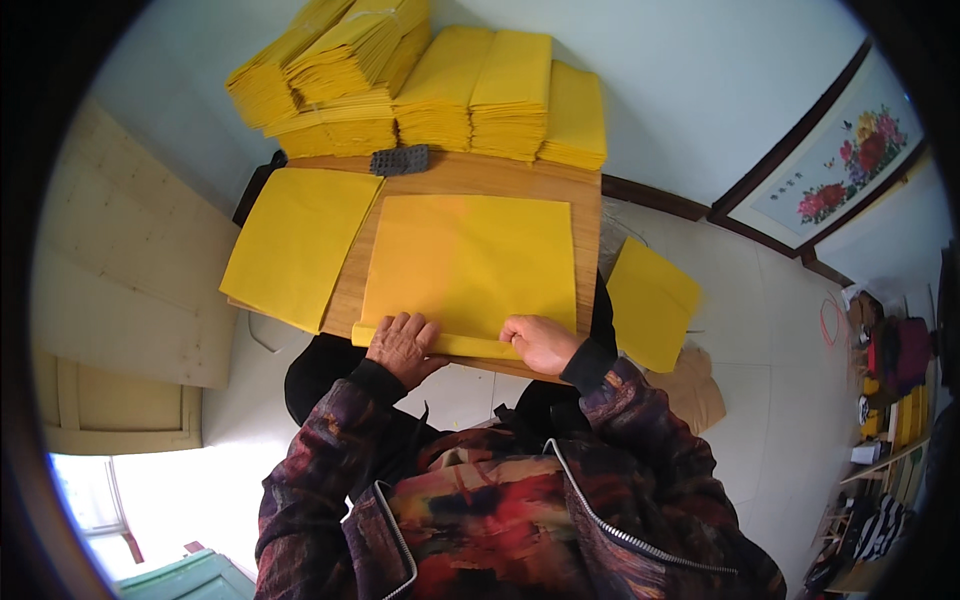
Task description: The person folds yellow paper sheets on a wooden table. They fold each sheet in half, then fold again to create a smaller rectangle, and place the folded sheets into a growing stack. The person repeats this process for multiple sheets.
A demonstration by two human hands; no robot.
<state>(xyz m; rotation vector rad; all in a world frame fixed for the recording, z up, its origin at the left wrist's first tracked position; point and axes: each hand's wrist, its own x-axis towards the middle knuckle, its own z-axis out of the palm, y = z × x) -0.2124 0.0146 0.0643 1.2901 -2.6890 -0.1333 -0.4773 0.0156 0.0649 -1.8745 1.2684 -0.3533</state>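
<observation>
At the worktop's [490, 179] near edge, the outspread left grip [402, 345] and curled right grip [545, 343], pinching or not I cannot tell, press the yellow sheet's [490, 265] folded strip [470, 343], seemingly to flatten it.

A yellow sheet [500, 260], roughly square, lies flat at the center of the frame, its left part tinged more orange. Along its lower edge, a narrow strip [468, 343] is folded up, slanting slightly downward rightward.

The hands [404, 345] partly hide the folded strip [470, 342], and the picture's top crops a yellow stack [350, 55].
</observation>
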